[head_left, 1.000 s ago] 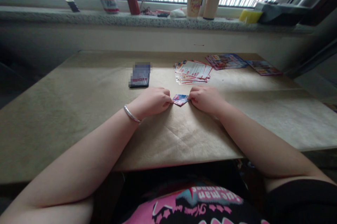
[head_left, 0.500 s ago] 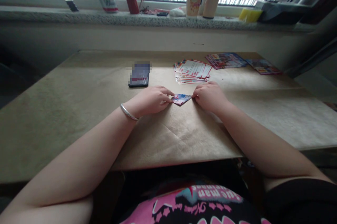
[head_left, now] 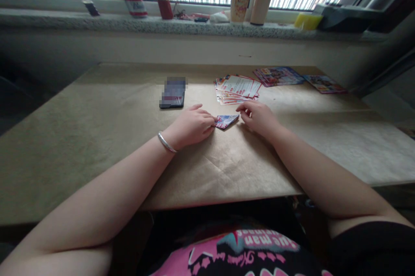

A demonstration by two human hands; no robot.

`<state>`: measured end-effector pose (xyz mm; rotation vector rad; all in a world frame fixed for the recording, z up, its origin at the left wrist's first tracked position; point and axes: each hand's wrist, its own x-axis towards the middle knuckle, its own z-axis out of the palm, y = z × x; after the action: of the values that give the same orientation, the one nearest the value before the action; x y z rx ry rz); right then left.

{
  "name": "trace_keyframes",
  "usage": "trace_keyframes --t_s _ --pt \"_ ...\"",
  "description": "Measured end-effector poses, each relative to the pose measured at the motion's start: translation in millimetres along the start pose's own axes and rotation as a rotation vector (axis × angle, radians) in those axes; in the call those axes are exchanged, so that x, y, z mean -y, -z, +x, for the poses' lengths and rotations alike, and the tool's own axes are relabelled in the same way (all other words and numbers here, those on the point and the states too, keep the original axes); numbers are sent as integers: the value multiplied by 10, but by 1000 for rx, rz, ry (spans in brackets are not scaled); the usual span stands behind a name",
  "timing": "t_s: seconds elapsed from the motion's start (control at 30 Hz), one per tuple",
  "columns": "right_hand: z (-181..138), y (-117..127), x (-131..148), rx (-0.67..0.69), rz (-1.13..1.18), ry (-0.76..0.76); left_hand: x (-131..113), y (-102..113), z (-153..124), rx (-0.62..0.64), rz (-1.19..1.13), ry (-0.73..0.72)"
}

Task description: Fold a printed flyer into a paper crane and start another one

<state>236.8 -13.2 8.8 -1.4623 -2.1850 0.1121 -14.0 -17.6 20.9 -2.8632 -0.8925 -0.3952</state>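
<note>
In the head view, the only one, and taking 12 o'clock as the window side, a small folded paper piece, flat, pointed and printed in blue and pink, is lying on the beige cloth-like table covering, between the two hands. Its long axis is running roughly from 9 o'clock towards 2 or 3 o'clock, and one blunt corner is pointing to 6 o'clock. From the fingertips of the bare left hand, wearing a silver bangle, the paper is lying at 3 o'clock; this hand is the nearer one, because its fingers are touching the left end. Those fingers are staying close together, but whether the thumb is pinching from below, I cannot tell. From the bare right hand, the paper is lying at about 9 o'clock. Its fingers are curling loosely with a small gap and are not gripping anything; the paper's right tip is sitting just beside them, and contact there is not clear. A loose fan of white, red-edged printed cards is lying at 1 o'clock from the paper.
</note>
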Motion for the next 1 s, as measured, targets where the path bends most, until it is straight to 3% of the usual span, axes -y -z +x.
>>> trace_keyframes --t_s 0.13,0.33,0.5,1.0 --pt "-25 -84 122 57 79 124 -102 -59 13 -57 -49 51" --pt "-3 -182 118 84 61 159 -49 -165 31 -99 -172 -93" --pt "26 -227 116 77 -30 76 40 -187 25 -65 -261 -119" --pt "150 -226 120 95 -194 -139 63 -123 81 34 -194 -108"
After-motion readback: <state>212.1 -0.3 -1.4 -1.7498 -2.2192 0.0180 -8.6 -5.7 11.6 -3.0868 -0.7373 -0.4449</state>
